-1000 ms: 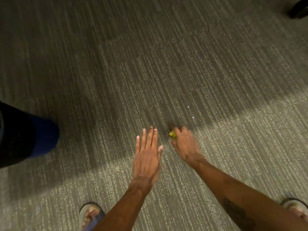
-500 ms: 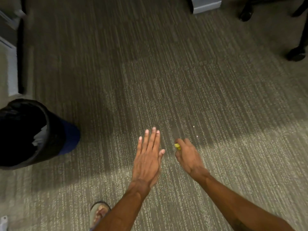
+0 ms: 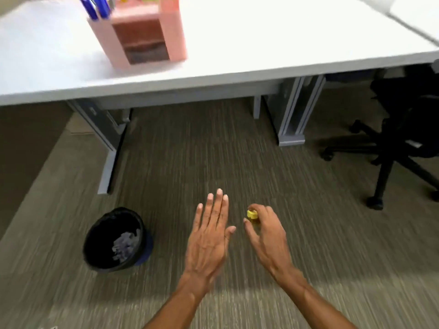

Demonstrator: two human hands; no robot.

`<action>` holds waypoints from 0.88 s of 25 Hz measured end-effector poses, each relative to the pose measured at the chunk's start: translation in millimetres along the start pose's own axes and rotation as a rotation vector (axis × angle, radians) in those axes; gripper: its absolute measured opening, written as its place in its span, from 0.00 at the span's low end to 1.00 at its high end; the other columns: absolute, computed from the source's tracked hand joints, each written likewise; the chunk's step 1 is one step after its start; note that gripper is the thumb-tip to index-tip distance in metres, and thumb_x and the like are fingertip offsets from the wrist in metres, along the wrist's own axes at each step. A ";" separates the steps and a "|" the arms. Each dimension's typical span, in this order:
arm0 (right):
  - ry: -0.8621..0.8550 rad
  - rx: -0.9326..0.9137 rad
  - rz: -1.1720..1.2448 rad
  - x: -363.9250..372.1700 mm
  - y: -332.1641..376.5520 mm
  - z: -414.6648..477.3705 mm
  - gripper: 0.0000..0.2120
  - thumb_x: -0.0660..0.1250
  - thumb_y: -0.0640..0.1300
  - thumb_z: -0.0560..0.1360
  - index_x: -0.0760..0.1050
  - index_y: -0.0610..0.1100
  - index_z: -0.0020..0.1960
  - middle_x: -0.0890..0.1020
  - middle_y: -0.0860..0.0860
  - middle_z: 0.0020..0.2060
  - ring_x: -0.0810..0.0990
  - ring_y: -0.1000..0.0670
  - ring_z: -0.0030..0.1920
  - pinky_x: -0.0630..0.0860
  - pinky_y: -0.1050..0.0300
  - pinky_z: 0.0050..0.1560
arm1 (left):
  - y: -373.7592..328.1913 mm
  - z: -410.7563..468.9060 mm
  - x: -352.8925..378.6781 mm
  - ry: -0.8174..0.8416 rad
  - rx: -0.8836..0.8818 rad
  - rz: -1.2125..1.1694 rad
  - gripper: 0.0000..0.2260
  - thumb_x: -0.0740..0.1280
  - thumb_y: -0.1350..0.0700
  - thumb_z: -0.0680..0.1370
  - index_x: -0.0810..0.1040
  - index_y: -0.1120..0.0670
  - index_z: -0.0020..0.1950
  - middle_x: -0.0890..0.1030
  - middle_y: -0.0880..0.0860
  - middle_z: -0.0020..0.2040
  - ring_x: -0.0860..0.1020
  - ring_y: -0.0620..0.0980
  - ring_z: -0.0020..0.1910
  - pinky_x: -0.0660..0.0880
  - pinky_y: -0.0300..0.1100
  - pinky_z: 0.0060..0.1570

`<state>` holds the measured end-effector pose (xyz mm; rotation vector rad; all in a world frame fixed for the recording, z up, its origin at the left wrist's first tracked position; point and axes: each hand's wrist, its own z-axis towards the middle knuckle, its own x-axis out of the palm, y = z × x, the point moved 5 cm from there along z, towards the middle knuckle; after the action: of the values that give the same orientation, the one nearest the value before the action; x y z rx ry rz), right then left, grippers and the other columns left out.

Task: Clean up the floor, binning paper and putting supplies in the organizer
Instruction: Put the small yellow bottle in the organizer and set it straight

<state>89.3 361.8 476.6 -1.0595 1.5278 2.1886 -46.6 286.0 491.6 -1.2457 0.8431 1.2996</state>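
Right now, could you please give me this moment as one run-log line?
left hand open, empty | right hand pinching yellow item | organizer on desk | bin on floor

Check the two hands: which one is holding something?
The right hand. It pinches a small yellow item at its fingertips, while the left hand is flat with fingers straight, holding nothing.

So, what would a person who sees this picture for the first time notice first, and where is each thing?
Probably the small yellow round object, pinched by the right hand over the grey carpet, beside the flat, open left hand. Then the pink box-shaped organizer with blue pens on the white desk, top left, and the black round bin holding crumpled paper on the floor, lower left.
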 end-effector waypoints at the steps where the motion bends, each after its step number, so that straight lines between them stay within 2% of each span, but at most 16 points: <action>1: -0.026 -0.040 0.021 -20.4 23.9 15.0 0.12 0.69 0.45 0.77 0.71 0.52 0.59 0.74 0.56 0.47 0.74 0.55 0.46 0.75 0.59 0.47 | 1.1 16.0 -28.2 -0.032 -0.009 0.002 0.27 0.45 0.46 0.85 0.48 0.57 0.81 0.46 0.54 0.82 0.46 0.53 0.80 0.48 0.53 0.77; 3: -0.078 -0.108 0.069 -56.0 71.1 45.7 0.15 0.70 0.45 0.76 0.71 0.54 0.60 0.74 0.57 0.48 0.76 0.55 0.46 0.77 0.58 0.47 | 5.9 48.8 -82.9 -0.095 -0.016 0.014 0.27 0.44 0.46 0.85 0.47 0.57 0.81 0.46 0.55 0.82 0.45 0.53 0.80 0.48 0.54 0.78; 7: -0.130 -0.185 0.131 -107.4 164.6 100.5 0.19 0.70 0.46 0.76 0.69 0.54 0.65 0.73 0.60 0.51 0.76 0.57 0.48 0.75 0.64 0.49 | 22.1 102.4 -187.2 -0.210 -0.025 0.025 0.27 0.44 0.46 0.85 0.47 0.57 0.81 0.46 0.55 0.81 0.45 0.54 0.80 0.46 0.54 0.79; 12: -0.124 -0.153 0.196 -150.6 261.8 164.3 0.20 0.70 0.48 0.76 0.68 0.57 0.65 0.73 0.60 0.54 0.76 0.60 0.51 0.72 0.67 0.51 | 53.7 154.1 -303.1 -0.312 -0.032 0.007 0.27 0.54 0.52 0.84 0.49 0.60 0.80 0.47 0.58 0.81 0.47 0.56 0.80 0.48 0.56 0.79; 15: -0.167 -0.142 0.208 -165.2 314.0 202.8 0.19 0.70 0.45 0.76 0.70 0.56 0.64 0.73 0.55 0.59 0.78 0.57 0.52 0.75 0.63 0.54 | 80.9 184.2 -363.6 -0.359 -0.025 -0.018 0.25 0.50 0.51 0.84 0.51 0.60 0.80 0.49 0.58 0.81 0.48 0.57 0.80 0.47 0.55 0.79; 22: -0.337 -0.028 0.144 -175.1 378.7 267.9 0.16 0.70 0.40 0.77 0.76 0.49 0.63 0.77 0.49 0.62 0.78 0.56 0.50 0.80 0.56 0.55 | 147.5 221.9 -419.8 -0.339 0.035 -0.043 0.27 0.53 0.52 0.84 0.48 0.58 0.80 0.46 0.57 0.81 0.45 0.55 0.80 0.43 0.52 0.79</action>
<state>-121.6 478.9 909.9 -0.5625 1.4601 2.3427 -293.2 383.0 912.4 -0.9734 0.5901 1.4048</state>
